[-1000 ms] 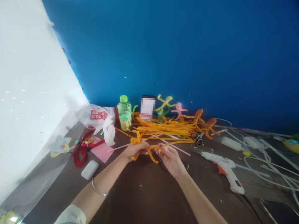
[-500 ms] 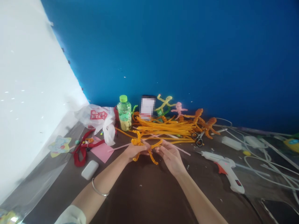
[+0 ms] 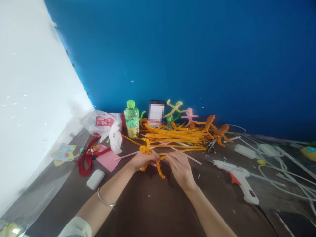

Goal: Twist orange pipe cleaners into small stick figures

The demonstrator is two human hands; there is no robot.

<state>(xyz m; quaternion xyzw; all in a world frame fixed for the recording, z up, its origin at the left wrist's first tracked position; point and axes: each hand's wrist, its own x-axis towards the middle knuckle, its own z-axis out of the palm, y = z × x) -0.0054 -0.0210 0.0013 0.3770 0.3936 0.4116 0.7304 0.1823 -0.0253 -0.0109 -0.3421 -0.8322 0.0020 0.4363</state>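
In the middle of the head view, my left hand (image 3: pixel 145 160) is closed around an orange pipe-cleaner figure (image 3: pixel 145 150) with coiled, twisted limbs. Its coiled end sticks up above my fingers, and two limbs hang below. My right hand (image 3: pixel 181 168) is at the figure's right side, back of the hand up, with fingers bent together at the end of one limb. Those fingertips partly hide that limb. Just beyond both hands lies a bundle of orange pipe cleaners (image 3: pixel 177 135), with pink stems (image 3: pixel 190 158) under and beside it.
Scissors (image 3: pixel 210 148) lie at the bundle's right end, near finished orange figures (image 3: pixel 222 131). A glue gun (image 3: pixel 243 179) and white cables are to the right. A bottle (image 3: pixel 132 121), plastic bag (image 3: pixel 103 121), pink paper (image 3: pixel 108 160) and white case (image 3: pixel 95 179) stand or lie left.
My right hand has turned palm-down, its fingers now over the limb that stood up between the hands. The hanging limb has shifted slightly left and down. My left hand keeps its hold.
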